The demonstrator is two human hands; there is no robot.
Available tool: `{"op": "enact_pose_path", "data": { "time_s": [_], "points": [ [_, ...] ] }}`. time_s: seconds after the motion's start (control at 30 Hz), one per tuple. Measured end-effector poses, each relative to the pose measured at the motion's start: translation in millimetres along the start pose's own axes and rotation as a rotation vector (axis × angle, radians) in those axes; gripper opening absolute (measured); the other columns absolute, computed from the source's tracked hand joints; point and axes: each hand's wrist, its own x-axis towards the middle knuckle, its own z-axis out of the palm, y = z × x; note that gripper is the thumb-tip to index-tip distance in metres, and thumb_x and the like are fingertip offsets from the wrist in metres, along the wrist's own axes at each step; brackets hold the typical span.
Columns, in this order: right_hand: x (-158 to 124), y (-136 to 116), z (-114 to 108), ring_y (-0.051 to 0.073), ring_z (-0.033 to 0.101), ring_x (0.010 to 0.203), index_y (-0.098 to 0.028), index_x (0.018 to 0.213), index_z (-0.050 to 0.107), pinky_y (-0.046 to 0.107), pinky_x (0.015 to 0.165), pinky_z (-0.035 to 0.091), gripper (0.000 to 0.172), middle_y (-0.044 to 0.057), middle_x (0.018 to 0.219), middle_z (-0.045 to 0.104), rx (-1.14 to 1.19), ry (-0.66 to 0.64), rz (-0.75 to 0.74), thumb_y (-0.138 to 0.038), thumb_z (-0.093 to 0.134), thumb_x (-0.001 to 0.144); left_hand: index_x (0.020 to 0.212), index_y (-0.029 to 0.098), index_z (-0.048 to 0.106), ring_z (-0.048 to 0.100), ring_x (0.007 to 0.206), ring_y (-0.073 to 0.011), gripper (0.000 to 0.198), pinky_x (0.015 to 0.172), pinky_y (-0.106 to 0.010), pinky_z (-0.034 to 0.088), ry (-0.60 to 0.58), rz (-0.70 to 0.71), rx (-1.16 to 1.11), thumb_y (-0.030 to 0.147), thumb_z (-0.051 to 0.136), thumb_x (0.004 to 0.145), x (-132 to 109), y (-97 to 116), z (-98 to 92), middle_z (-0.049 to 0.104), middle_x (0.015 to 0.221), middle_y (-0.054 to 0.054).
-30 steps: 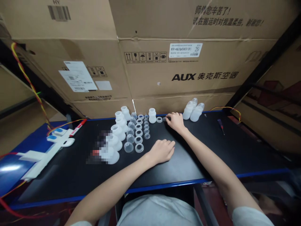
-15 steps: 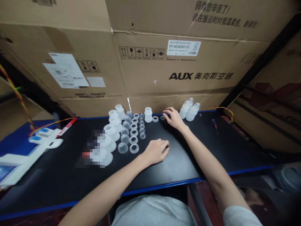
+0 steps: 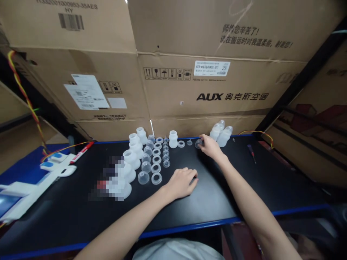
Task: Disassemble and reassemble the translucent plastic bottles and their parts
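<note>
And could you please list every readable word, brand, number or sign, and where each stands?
"AUX 奥克斯空调": tan cardboard backing.
"师傅您辛苦了!": cardboard, upper right.
"请在搬运时对我温柔些": beneath, ending blurred.
"HY": cardboard, above black barcode.
"KFR-46G/BpR3AES1(B1)": white rectangular label.
"25": same label.
Arrows, glass, umbrella: black pictograms on cardboard.
Too small or blurred: top-left code, lower-left print, label's fine print, white paper sheets.

Your table [image 3: 217, 198] is black with a blue edge [image 3: 189, 228]. Your bottles [image 3: 173, 141] are cloudy white, your caps [image 3: 143, 177] see-through. Your box [image 3: 170, 106] is brown with black writing [image 3: 231, 96].
</note>
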Motion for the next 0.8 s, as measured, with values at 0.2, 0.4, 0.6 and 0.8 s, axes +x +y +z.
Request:
{"op": "enact_pose_path", "data": {
  "time_s": [0.2,0.4,0.6,0.8],
  "points": [
    [5,-9,14,0.033,0.07,0.119,-0.017,0.135,0.065,0.041,0.098,0.057,0.033,0.02,0.14,0.066,0.001,0.108,0.01,-0.029,0.062,0.105,0.11,0.024,0.066,0.072,0.098,-0.0254,0.013,0.082,-0.038,0.052,0.021,0.022,0.014,0.033,0.058,0.107,0,-2,1.2,0.079,0.102,-0.003],
    [4,10,-9,0.041,0.05,0.143,-0.017,0.147,0.064,0.059,0.12,0.042,0.048,0.022,0.16,0.049,-0.086,0.434,-0.066,-0.04,0.058,0.105,0.108,0.024,0.067,0.072,0.095,-0.0243,0.013,0.079,-0.037,0.05,0.056,0.04,0.0,0.033,0.058,0.108,-1,-5,6.3,0.079,0.1,-0.003],
    [3,30,-20,0.047,0.017,0.163,-0.009,0.157,0.05,0.072,0.127,0.022,0.067,0.029,0.174,0.028,-0.196,0.66,0.17,-0.042,0.058,0.1,0.108,0.024,0.067,0.071,0.094,-0.0243,0.012,0.079,-0.036,0.048,0.066,0.052,0.001,0.032,0.058,0.107,-1,-6,7.3,0.079,0.099,-0.003],
    [4,31,-13,0.046,0.018,0.166,-0.014,0.138,0.063,0.073,0.13,0.019,0.052,0.025,0.174,0.034,-0.146,0.666,0.092,-0.049,0.06,0.099,0.108,0.023,0.067,0.072,0.095,-0.0243,0.013,0.079,-0.035,0.049,0.05,0.041,-0.001,0.032,0.058,0.107,-1,-4,5.3,0.079,0.1,-0.004]
  ]
}}
